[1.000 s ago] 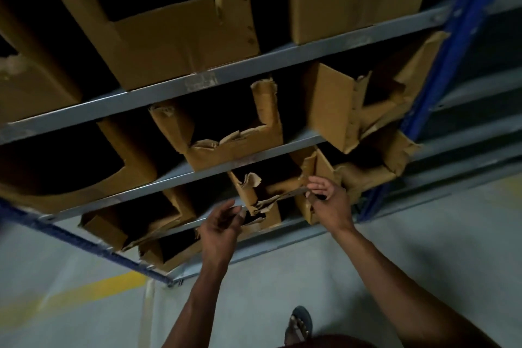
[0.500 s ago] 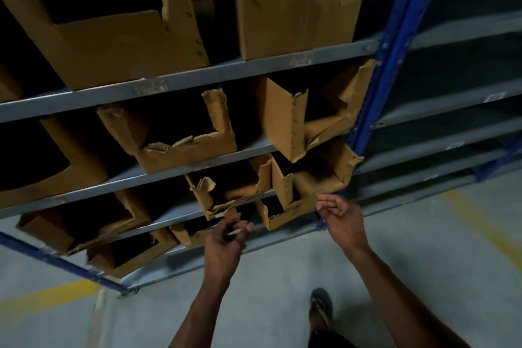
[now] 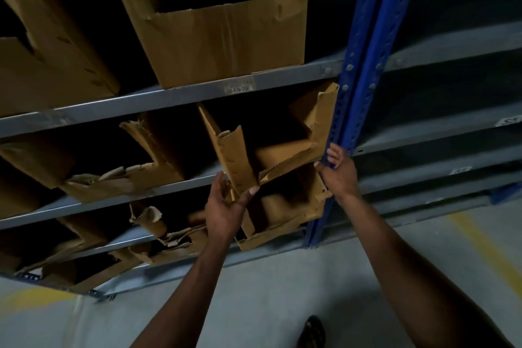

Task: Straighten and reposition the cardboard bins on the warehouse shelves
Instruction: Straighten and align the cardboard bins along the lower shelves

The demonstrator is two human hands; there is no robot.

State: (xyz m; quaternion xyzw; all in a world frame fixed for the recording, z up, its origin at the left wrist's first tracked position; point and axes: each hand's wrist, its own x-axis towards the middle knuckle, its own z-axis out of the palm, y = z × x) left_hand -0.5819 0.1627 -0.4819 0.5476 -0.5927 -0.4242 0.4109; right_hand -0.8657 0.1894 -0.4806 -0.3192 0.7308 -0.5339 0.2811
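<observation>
A skewed, torn cardboard bin (image 3: 240, 158) sits at the right end of the middle shelf (image 3: 169, 192), turned so that its left corner juts out over the shelf edge. My left hand (image 3: 226, 206) holds that jutting lower corner, thumb on the front face and fingers behind it. My right hand (image 3: 337, 172) grips the bin's right front edge, fingers curled against the blue upright (image 3: 364, 65). Just below is another crumpled bin (image 3: 282, 217), partly hidden by my left hand.
A large bin (image 3: 226, 37) stands on the shelf above. A ragged bin (image 3: 141, 167) sits left of the held one, and several torn bins fill the lower shelves (image 3: 84, 248). Bare grey shelves run right of the upright. My foot (image 3: 313, 333) is on the concrete floor.
Both hands rose from the lower shelf's bins to the skewed bin one shelf higher and took hold of it. The view shifted up and to the right.
</observation>
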